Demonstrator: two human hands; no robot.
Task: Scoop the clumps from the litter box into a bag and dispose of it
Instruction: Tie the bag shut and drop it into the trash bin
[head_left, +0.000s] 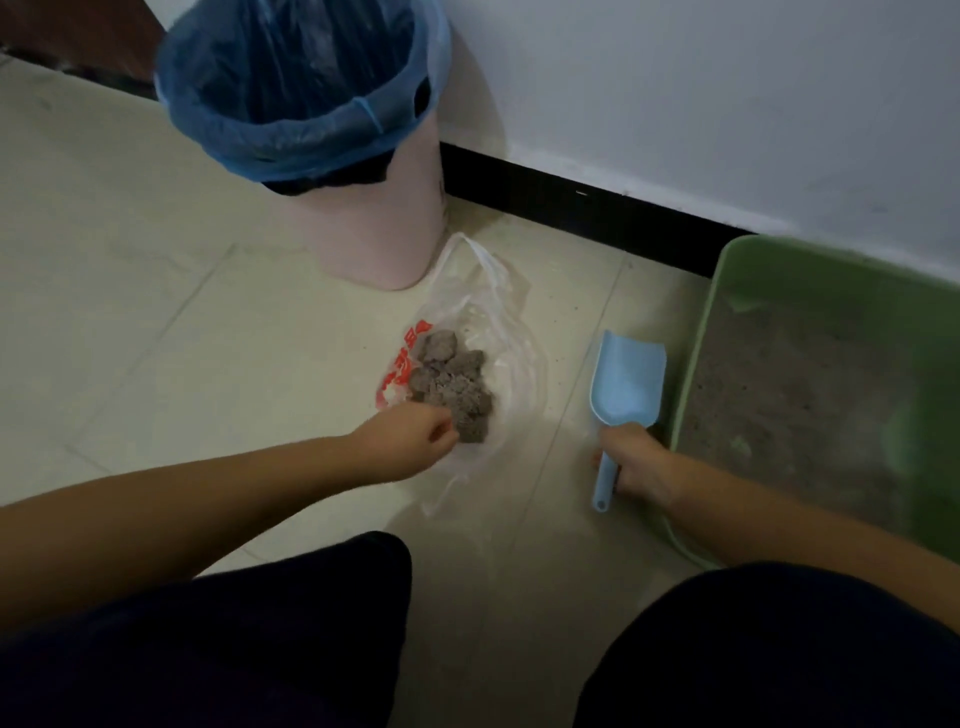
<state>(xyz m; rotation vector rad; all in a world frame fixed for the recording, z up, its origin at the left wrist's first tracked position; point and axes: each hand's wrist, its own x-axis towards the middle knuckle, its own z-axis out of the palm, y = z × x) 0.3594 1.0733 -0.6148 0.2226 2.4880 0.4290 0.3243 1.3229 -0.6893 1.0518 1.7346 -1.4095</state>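
Fingers of the left hand curl, pinching the clear plastic bag beside the litter clumps. The right hand grips the blue scoop handle.

The green litter box runs off the right edge, so its far side cannot be seen. The top of the bin is blurry. The red print on the bag is too small to read. The left hand covers the bag's near edge.
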